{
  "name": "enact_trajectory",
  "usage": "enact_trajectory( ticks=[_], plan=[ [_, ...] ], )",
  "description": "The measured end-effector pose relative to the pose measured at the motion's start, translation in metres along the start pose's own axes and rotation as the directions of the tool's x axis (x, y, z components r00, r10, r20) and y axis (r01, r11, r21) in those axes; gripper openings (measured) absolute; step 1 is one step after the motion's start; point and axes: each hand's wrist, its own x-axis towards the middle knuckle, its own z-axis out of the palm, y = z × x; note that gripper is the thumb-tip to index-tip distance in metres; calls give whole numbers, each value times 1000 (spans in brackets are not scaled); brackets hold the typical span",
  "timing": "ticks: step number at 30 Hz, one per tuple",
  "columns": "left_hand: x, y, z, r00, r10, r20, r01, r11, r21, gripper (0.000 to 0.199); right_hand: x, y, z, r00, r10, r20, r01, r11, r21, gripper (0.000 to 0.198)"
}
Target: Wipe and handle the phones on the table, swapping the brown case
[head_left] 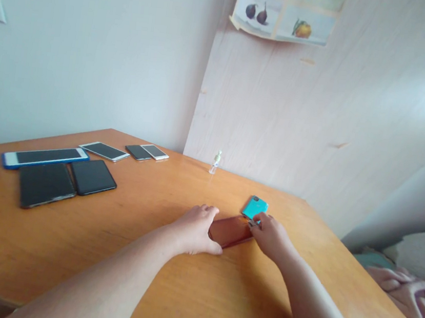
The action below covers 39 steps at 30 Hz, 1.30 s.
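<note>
A flat, glossy reddish-brown phone [230, 231], or a case of that shape, lies on the wooden table in front of me. My left hand [199, 230] grips its left end, thumb along the near edge and fingers on the far side. At the right end, my right hand [267, 233] is closed, its fingertips pinching a small greyish thing [253, 224] against or just above the surface; what it is I cannot make out. Just beyond the fingers lies a turquoise phone [254, 207], back up with its camera block showing, partly covered by my right hand.
Several phones and tablets lie at the left, among them a blue-edged tablet [48, 157], a black tablet [47, 185] and a white phone [104, 151]. A small clear bottle [215, 162] stands near the back edge of the wooden table [139, 253]. Bedding [409, 291] is at the right.
</note>
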Motion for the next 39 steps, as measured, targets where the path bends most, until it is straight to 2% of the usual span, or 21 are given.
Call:
enact_trajectory(
  ticks=[2, 4, 7, 9, 11, 14, 16, 17, 19, 22, 25, 27, 30, 32, 33, 34, 36, 39],
  plan=[
    [0, 0, -1, 1000, 1, 3, -1, 1000, 14, 68, 0, 2, -2, 999, 2, 39, -2, 1000, 11, 14],
    [0, -1, -2, 1000, 1, 12, -1, 1000, 19, 59, -9, -11, -1, 986, -117, 119, 101, 985, 140, 12],
    [0, -2, -2, 1000, -1, 14, 0, 1000, 12, 54, -24, -38, 2, 922, -323, 212, 229, 899, 373, 13],
    [0, -2, -2, 1000, -9, 16, 9, 1000, 10, 53, -28, -43, 3, 896, -357, 265, 216, 871, 442, 14],
    [1, -2, -3, 1000, -15, 23, 15, 1000, 10, 54, -23, -33, 1, 925, -271, 266, 158, 911, 381, 12],
    [1, -1, -3, 1000, -15, 27, 15, 1000, 10, 55, -7, -5, -4, 987, -52, 150, 31, 990, 137, 13],
    [1, -1, -4, 999, -17, 28, 17, 1000, 12, 55, -1, 6, -6, 992, 13, 124, -20, 998, 51, 14],
    [1, -1, -4, 999, -18, 30, 17, 1000, 14, 55, -1, 5, -6, 990, 3, 143, -11, 998, 56, 12],
    [1, -2, -4, 999, -14, 33, 14, 1000, 14, 56, -9, -10, -4, 973, -85, 213, 53, 987, 152, 12],
    [1, -3, -3, 1000, -7, 29, 7, 1000, 5, 57, -29, -45, 0, 903, -323, 283, 207, 905, 372, 15],
    [2, -3, -4, 999, -19, 41, 20, 1000, -9, 58, -37, -59, -1, 858, -451, 247, 321, 845, 428, 13],
    [2, -3, -4, 998, -25, 57, 25, 1000, -7, 59, -28, -46, -3, 886, -404, 228, 313, 883, 350, 13],
    [1, -2, -5, 998, -21, 60, 21, 1000, 9, 58, -7, -10, -4, 977, -164, 135, 152, 984, 90, 14],
    [1, -1, -5, 998, -22, 52, 22, 1000, 6, 58, 1, 4, -3, 996, -55, 66, 57, 998, -28, 14],
    [1, -1, -5, 999, -23, 50, 22, 1000, 4, 58, 1, 5, -2, 997, -50, 53, 52, 998, -44, 15],
    [1, -1, -5, 998, -22, 51, 22, 1000, 3, 59, -1, 0, -1, 995, -83, 57, 85, 996, -30, 16],
    [1, -1, -5, 998, -22, 53, 22, 1000, 6, 59, -12, -20, 1, 968, -234, 90, 229, 971, 66, 18],
    [2, -2, -4, 998, -18, 53, 18, 1000, 4, 53, -29, -52, -1, 862, -491, 124, 449, 855, 260, 22]
  ],
)
